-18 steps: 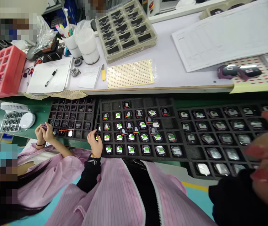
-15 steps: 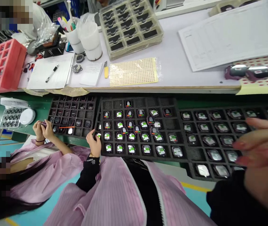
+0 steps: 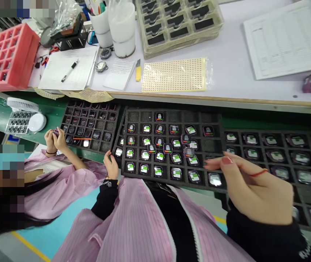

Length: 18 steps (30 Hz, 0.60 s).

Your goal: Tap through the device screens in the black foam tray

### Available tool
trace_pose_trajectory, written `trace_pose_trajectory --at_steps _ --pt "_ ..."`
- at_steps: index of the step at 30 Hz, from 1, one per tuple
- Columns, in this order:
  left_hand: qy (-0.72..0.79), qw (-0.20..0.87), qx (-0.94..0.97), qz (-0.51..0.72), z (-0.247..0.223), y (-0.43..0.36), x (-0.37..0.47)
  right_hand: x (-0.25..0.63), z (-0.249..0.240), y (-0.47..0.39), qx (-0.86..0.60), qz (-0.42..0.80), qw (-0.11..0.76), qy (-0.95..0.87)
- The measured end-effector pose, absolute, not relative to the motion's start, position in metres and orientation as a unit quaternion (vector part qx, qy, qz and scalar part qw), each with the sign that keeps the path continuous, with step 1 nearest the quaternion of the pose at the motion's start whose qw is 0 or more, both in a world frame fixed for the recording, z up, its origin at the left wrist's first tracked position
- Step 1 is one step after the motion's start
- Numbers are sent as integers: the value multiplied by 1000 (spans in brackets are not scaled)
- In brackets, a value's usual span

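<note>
While the right hand (image 3: pixel 256 189) is reaching over the right side of the foam tray (image 3: pixel 212 145), its fingertips are partly hiding the compartments, so whether its grip is closing on anything, one cannot tell. The left hand (image 3: pixel 111 167) is hovering near the left edge, fingers apart. Screened devices (image 3: pixel 176 173) are filling many compartments, several overlapping dividers.

A factory-like workshop: foam trays (image 3: pixel 218 147) of small devices (image 3: pixel 176 173) (screens lit) line the bench (image 3: pixel 232 65).
</note>
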<state>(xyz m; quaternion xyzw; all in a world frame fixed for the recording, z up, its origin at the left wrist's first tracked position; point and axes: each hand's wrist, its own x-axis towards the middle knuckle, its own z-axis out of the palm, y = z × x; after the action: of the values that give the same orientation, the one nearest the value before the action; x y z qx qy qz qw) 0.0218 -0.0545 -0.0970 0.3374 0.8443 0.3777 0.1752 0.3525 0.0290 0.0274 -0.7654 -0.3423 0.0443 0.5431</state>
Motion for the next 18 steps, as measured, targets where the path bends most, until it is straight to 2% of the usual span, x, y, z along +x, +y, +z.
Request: trace_pose_trajectory --at_steps 4,8,13,18 --pt "841 176 336 387 -96 -59 19 333 83 14 -689 157 494 -507" --pt "842 189 273 426 -99 -62 15 343 114 8 -644 245 391 -611" --pt "818 305 75 482 -111 -65 9 347 118 9 -638 252 289 -668" --pt "798 352 33 488 -123 -65 5 341 104 14 -648 230 237 -686"
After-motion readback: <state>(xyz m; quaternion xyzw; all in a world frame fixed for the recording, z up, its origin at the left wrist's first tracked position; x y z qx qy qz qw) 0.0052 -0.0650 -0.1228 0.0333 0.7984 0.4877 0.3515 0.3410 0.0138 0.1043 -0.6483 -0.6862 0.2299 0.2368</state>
